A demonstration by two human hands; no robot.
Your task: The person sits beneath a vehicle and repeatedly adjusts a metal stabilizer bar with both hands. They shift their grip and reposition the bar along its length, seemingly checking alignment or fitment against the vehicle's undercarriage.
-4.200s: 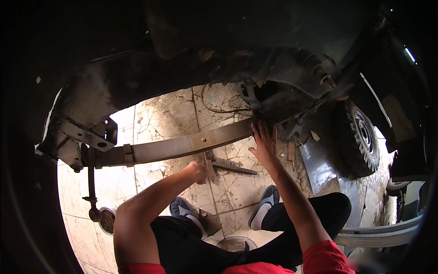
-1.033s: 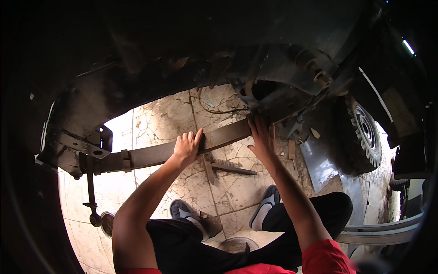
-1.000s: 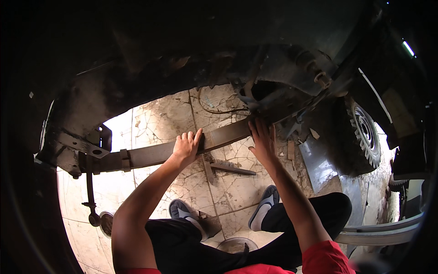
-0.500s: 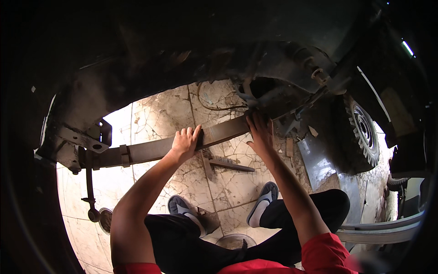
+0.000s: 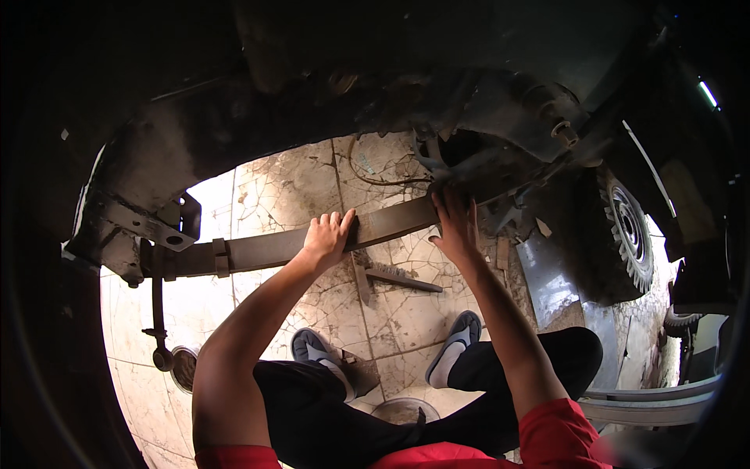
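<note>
Fingers of both hands, left hand (image 5: pixel 328 237) and right hand (image 5: pixel 455 228), clenched over leaf spring (image 5: pixel 266 250) edge.

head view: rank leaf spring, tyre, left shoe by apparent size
1. leaf spring, the longest span.
2. tyre, though its edge is lost in shadow.
3. left shoe, smallest.
left hand and right hand both rest on the spring.

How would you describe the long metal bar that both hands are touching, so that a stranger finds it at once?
Start at the dark underside of the vehicle that fills the top of the picture. Just below it, a long flat grey-brown leaf spring runs across the pale cracked floor tiles, with the left hand and right hand on it. Unlike the shorter metal pieces lying on the floor, it hangs raised.
</note>
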